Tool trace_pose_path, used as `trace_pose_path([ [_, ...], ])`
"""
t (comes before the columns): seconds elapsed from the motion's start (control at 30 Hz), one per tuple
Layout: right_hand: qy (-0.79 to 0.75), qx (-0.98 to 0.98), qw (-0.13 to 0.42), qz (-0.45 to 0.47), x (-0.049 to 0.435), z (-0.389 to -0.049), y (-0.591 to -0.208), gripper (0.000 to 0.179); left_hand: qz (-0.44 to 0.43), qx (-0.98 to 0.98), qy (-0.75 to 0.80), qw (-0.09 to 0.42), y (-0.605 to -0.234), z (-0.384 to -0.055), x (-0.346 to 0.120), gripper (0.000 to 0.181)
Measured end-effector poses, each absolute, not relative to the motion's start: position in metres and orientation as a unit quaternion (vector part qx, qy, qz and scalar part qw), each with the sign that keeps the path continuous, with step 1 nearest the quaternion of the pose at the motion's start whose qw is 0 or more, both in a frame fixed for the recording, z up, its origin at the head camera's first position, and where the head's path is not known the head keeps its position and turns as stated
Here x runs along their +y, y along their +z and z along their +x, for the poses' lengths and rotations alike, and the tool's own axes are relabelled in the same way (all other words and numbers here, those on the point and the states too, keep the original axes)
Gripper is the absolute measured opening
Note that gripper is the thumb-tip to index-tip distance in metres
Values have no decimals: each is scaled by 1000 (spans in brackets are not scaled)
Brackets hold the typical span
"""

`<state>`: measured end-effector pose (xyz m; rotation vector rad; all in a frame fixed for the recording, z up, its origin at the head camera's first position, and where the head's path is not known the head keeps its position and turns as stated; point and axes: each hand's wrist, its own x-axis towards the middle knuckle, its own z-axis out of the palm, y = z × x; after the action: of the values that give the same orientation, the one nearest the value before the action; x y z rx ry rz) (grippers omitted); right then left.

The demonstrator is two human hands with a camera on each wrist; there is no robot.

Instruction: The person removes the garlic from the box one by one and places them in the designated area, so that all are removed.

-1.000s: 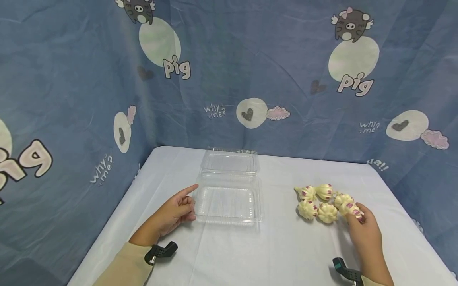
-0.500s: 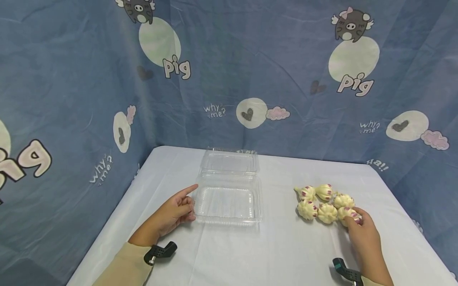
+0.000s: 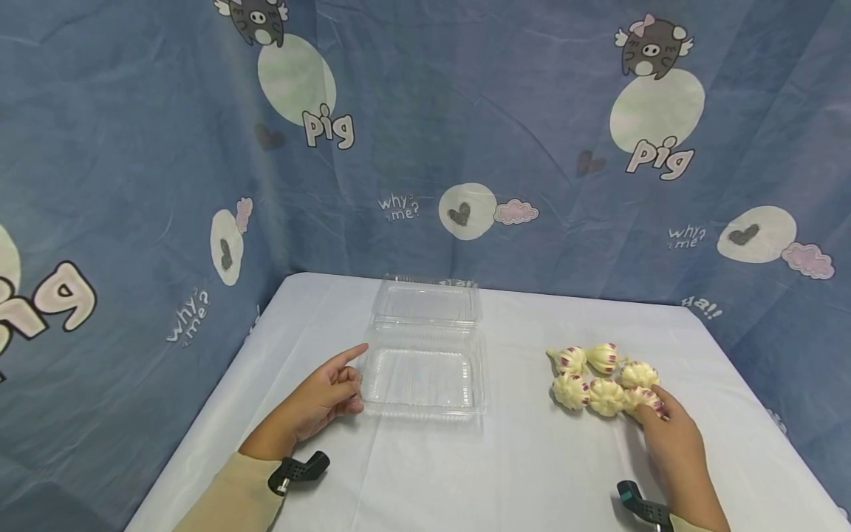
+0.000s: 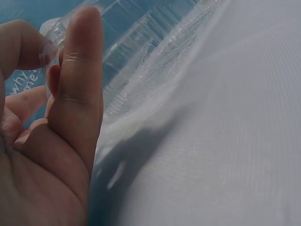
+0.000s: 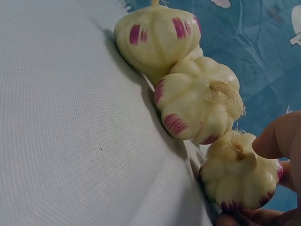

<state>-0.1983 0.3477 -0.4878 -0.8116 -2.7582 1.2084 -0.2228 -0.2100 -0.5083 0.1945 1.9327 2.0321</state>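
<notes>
In the head view my right hand [image 3: 678, 436] grips a cream garlic bulb [image 3: 642, 400] with purple streaks, at the near right of a group. The right wrist view shows my thumb on one side of this garlic bulb [image 5: 240, 172] and fingers at its other side and below. Several more garlic bulbs [image 3: 570, 390] lie close together beside it. Further left sits a clear plastic clamshell box [image 3: 425, 411], its lid [image 3: 425, 299] folded back. My left hand [image 3: 327, 395] pinches the box's left rim between thumb and fingers, index finger stretched out; the plastic rim [image 4: 49, 52] shows between them.
A white cloth covers the table [image 3: 518, 473]. Blue patterned fabric [image 3: 532, 133] hangs behind it and along the sides. Black wrist mounts [image 3: 299, 470] sit on both forearms.
My right hand has shifted slightly left with its garlic bulb, which now sits lower and against the neighbouring bulb. The left hand and the box have stayed put.
</notes>
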Motion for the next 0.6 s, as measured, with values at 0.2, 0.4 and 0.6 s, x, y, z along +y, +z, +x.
trace_pose_path([
  [0.2,387,-883,7,-266,348,-198,-487,71,67,683,709,161,-509,-224,-209,75],
  [0.4,361,-889,14,-279,346,-195,-482,73,74,682,710,157,-508,-224,-208,75],
  [0.6,331,-897,60,-286,335,-190,-465,76,55,722,677,134,-506,-223,-207,72],
])
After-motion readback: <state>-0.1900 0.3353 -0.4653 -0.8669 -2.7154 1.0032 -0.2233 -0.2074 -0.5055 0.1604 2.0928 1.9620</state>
